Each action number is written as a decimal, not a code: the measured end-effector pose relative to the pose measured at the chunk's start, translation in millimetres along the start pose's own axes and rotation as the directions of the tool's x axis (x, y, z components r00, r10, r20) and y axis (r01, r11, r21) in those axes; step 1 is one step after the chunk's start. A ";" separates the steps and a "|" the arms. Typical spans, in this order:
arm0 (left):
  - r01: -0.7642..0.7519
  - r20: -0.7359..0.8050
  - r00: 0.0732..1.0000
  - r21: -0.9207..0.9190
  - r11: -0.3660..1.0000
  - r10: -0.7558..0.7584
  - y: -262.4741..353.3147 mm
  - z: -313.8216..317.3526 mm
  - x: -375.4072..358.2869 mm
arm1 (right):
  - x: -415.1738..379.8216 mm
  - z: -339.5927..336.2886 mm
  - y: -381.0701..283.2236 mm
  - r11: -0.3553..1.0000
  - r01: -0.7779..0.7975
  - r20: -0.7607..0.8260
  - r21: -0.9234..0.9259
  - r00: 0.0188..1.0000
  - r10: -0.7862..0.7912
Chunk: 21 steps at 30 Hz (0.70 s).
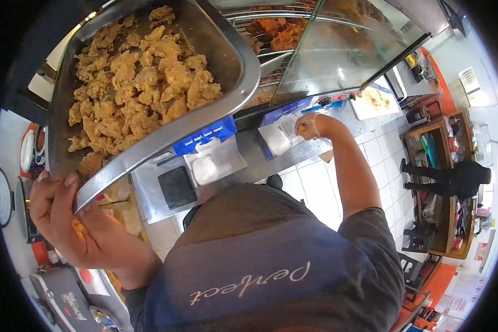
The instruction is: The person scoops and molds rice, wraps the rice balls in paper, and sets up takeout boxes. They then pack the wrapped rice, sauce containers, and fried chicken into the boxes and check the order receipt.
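Note:
My left hand (86, 227) grips the near corner of a metal tray (232, 99), thumb and fingers closed on its rim. Fried chicken pieces (149, 77) are heaped in the tray, which tilts up close to the camera. On the right, my right hand (318, 126), apparently in a clear plastic glove, is closed around a small golden fried chicken piece (301, 129). It hovers beside an open takeaway box (275, 139) with something white inside. A second open takeaway box (218, 160), with a blue printed flap, sits to the left.
A metal counter (249, 166) runs below the tray. On it lie a black square item (177, 186) and, farther right, a white cutting board (375, 102) with crumbs. Behind stands a glass-fronted display case (326, 55) holding fried chicken. A person (454, 180) in dark clothes stands near wooden shelves.

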<state>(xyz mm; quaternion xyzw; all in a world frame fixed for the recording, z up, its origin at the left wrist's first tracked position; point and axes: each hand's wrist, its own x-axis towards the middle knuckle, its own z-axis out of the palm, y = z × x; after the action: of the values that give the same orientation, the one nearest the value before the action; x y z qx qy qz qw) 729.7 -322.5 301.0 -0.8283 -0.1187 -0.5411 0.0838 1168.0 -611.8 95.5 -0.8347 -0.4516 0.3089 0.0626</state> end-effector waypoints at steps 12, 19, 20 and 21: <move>-0.057 -0.004 0.998 -0.055 0.997 0.057 -13.5 -1.7 -4.7 | 42.8 33.7 28.6 0.938 -0.261 0.360 -0.228 0.872 0.331; -0.064 0.009 0.998 -0.045 0.997 0.065 -11.6 -1.9 -4.6 | 29.8 42.9 -4.3 0.840 -0.163 0.227 -0.518 0.920 0.319; -0.062 0.005 0.998 -0.044 0.997 0.062 -10.9 -1.6 -4.0 | 26.1 37.3 -5.1 0.853 -0.148 0.245 -0.500 0.921 0.304; -0.062 0.011 0.998 -0.060 0.996 0.063 -11.2 -2.3 -4.5 | 23.0 33.1 -3.5 0.879 -0.136 0.268 -0.458 0.921 0.282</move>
<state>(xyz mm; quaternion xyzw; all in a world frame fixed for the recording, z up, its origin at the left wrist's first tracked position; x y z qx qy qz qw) 722.7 -312.9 297.9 -0.8371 -0.0769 -0.5364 0.0752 1155.9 -597.2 59.8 -0.8093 -0.4183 0.3403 -0.2329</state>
